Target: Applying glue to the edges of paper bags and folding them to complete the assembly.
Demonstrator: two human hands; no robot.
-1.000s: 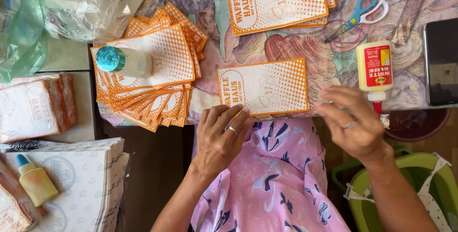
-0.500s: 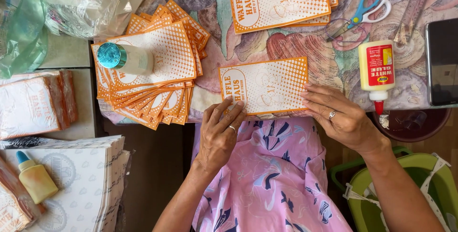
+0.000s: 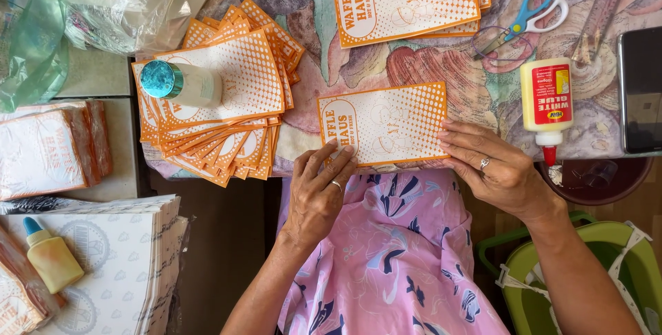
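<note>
Both hands are on one orange-and-white printed paper bag (image 3: 383, 125) lying flat at the near edge of the patterned table (image 3: 441, 66). The left hand (image 3: 318, 190) presses loosely spread fingertips on its lower left corner; the right hand (image 3: 495, 169) lays flat fingers along its right edge, gripping nothing. A fanned pile of bags (image 3: 221, 100) lies left, under a capped bottle (image 3: 181, 83); a glue bottle (image 3: 546, 104) lies right.

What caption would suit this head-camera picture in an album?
Both hands, left hand and right hand, press an orange paper bag flat, glue bottle nearby.
</note>
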